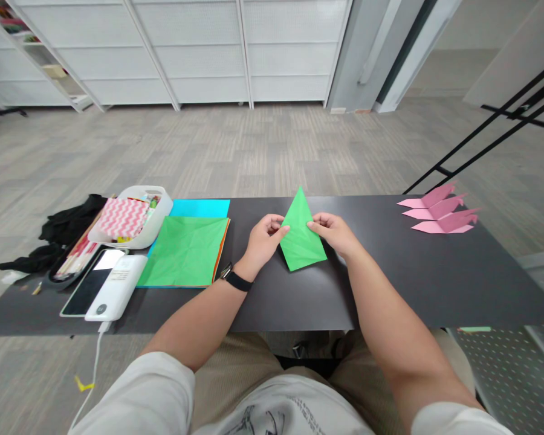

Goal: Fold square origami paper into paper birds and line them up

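A folded sheet of green origami paper [301, 238] stands in a kite shape between my hands, its narrow point facing away from me. My left hand [265, 235] pinches its left edge, thumb on top and fingers behind. On the opposite edge, my right hand [333, 231] grips the paper the same way. The fingertips behind the sheet are partly hidden. To the left of my left hand lies a stack of square paper [185, 251], green on top with orange showing at the edge.
Pink folded paper birds [444, 214] sit at the right of the dark table [390, 272]. On the left are a white basket [156, 226], a phone [90, 284], a white power bank [116, 289] with a cable, and black cloth [72, 220]. Blue paper [202, 208] lies behind the stack.
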Available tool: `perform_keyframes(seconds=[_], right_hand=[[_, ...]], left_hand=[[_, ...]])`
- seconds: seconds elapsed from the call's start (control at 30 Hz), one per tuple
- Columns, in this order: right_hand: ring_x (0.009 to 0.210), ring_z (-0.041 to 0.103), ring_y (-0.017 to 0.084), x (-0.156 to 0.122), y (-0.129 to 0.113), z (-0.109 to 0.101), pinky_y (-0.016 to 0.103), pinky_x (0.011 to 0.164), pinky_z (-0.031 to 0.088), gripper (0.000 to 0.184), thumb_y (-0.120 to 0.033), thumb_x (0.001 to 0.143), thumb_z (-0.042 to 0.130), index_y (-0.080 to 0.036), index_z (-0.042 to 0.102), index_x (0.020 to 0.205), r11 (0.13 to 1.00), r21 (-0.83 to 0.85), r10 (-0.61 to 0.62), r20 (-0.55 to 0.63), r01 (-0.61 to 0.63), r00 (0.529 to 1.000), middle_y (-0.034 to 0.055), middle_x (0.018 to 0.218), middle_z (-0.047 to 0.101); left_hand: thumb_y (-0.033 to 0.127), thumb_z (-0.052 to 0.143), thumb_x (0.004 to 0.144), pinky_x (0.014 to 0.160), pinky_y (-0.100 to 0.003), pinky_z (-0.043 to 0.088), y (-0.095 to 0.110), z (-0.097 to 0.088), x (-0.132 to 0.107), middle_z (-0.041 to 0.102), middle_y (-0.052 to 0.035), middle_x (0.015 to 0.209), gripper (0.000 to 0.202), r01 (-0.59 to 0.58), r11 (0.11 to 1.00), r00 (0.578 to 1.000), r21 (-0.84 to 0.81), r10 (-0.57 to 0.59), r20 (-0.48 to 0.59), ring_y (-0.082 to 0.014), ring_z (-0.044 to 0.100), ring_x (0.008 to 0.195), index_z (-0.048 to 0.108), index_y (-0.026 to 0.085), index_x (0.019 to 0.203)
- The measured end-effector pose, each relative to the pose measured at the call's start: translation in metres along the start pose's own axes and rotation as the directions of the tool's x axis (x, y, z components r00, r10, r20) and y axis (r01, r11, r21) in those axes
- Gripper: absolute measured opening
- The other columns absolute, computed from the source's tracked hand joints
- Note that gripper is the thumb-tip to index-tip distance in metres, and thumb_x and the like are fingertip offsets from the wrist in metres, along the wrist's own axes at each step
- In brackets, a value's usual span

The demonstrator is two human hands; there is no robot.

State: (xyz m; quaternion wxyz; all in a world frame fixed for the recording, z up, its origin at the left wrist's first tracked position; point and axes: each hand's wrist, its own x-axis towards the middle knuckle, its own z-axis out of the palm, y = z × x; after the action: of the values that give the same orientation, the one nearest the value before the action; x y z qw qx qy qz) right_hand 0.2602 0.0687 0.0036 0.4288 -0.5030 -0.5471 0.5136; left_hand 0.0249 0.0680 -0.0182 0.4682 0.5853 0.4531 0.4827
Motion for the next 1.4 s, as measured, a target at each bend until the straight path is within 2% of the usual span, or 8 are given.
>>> perform_keyframes(seconds=[0.2, 0.43, 0.53, 0.67, 0.83, 1.03, 1.2, 1.4], right_hand=[[0.091, 0.070, 0.021, 0.003, 0.002, 0.002, 0.037, 0.087, 0.057, 0.050, -0.055, 0.075, 0.086, -0.026, 0.069, 0.112, 0.997, 0.063, -0.035, -0.018, 0.036, 0.999, 0.0020, 0.100, 0.076], [0.069, 0.059, 0.016, 0.004, 0.006, -0.001, 0.032, 0.072, 0.050, 0.038, -0.056, 0.077, 0.083, -0.024, 0.073, 0.095, 0.998, 0.050, -0.029, 0.005, 0.028, 1.000, -0.0024, 0.077, 0.068], [0.068, 0.059, 0.017, 0.007, 0.014, -0.005, 0.033, 0.070, 0.049, 0.040, -0.058, 0.077, 0.080, -0.025, 0.074, 0.098, 0.999, -0.033, -0.022, -0.020, 0.022, 1.000, -0.0021, 0.076, 0.068], [0.068, 0.061, 0.019, 0.009, 0.021, -0.005, 0.036, 0.073, 0.051, 0.036, -0.050, 0.081, 0.076, -0.025, 0.077, 0.108, 0.953, -0.300, -0.070, -0.060, 0.049, 0.996, -0.0015, 0.076, 0.071], [0.080, 0.069, 0.022, 0.006, 0.021, -0.002, 0.040, 0.086, 0.056, 0.038, -0.034, 0.089, 0.070, -0.026, 0.077, 0.124, 0.862, -0.495, -0.127, -0.002, 0.110, 0.992, 0.0025, 0.091, 0.080], [0.068, 0.064, 0.015, 0.007, 0.027, -0.012, 0.035, 0.074, 0.060, 0.053, -0.033, 0.088, 0.073, -0.027, 0.069, 0.141, 0.892, -0.445, -0.099, -0.031, 0.075, 0.995, 0.0053, 0.116, 0.080], [0.062, 0.059, 0.011, 0.011, 0.032, -0.021, 0.029, 0.059, 0.058, 0.056, -0.021, 0.081, 0.073, -0.029, 0.071, 0.136, 0.955, -0.297, -0.014, -0.046, 0.000, 0.999, 0.0055, 0.124, 0.077], [0.070, 0.067, 0.013, 0.016, 0.029, -0.022, 0.031, 0.065, 0.062, 0.048, -0.013, 0.079, 0.064, -0.025, 0.074, 0.125, 0.979, -0.181, 0.069, -0.159, -0.098, 0.985, 0.0082, 0.123, 0.076]], left_hand=[[0.034, 0.077, 0.090, 0.082, -0.030, 0.056, 0.000, -0.001, 0.000, 0.070, -0.0008, 0.089, 0.027, -0.073, 0.993, 0.997, 0.090, 0.071, 0.025, -0.0163, 0.067, 0.083, 0.072, 0.022, 0.113], [0.028, 0.070, 0.097, 0.093, -0.035, 0.056, 0.009, -0.003, -0.006, 0.073, -0.0001, 0.090, 0.034, -0.131, 0.952, 0.991, 0.277, 0.126, 0.033, -0.0188, 0.072, 0.089, 0.065, 0.023, 0.130], [0.016, 0.061, 0.096, 0.107, -0.043, 0.054, 0.018, -0.004, -0.010, 0.075, -0.0078, 0.114, 0.038, -0.241, 0.862, 0.967, 0.446, 0.252, 0.035, -0.0236, 0.071, 0.111, 0.062, 0.021, 0.134], [0.001, 0.047, 0.089, 0.119, -0.045, 0.049, 0.023, -0.004, -0.013, 0.068, -0.0101, 0.138, 0.050, -0.443, 0.755, 0.896, 0.484, 0.350, 0.273, -0.0246, 0.062, 0.135, 0.067, 0.023, 0.129], [0.003, 0.045, 0.093, 0.127, -0.050, 0.043, 0.011, -0.001, -0.012, 0.071, -0.0082, 0.139, 0.052, -0.505, 0.720, 0.815, 0.476, 0.215, 0.538, -0.0234, 0.065, 0.133, 0.066, 0.025, 0.135], [0.032, 0.056, 0.107, 0.135, -0.060, 0.026, 0.012, -0.002, -0.015, 0.065, -0.0091, 0.154, 0.035, -0.398, 0.645, 0.878, 0.652, 0.062, 0.475, -0.0273, 0.055, 0.150, 0.062, 0.025, 0.141], [0.058, 0.072, 0.098, 0.136, -0.061, 0.020, 0.018, -0.002, -0.017, 0.057, -0.0116, 0.163, 0.056, -0.314, 0.600, 0.921, 0.736, 0.006, 0.389, -0.0319, 0.048, 0.155, 0.061, 0.025, 0.142], [0.044, 0.076, 0.097, 0.133, -0.060, 0.025, 0.015, -0.001, -0.018, 0.063, -0.0095, 0.155, 0.037, -0.307, 0.591, 0.934, 0.746, 0.036, 0.356, -0.0311, 0.054, 0.148, 0.065, 0.026, 0.127]])
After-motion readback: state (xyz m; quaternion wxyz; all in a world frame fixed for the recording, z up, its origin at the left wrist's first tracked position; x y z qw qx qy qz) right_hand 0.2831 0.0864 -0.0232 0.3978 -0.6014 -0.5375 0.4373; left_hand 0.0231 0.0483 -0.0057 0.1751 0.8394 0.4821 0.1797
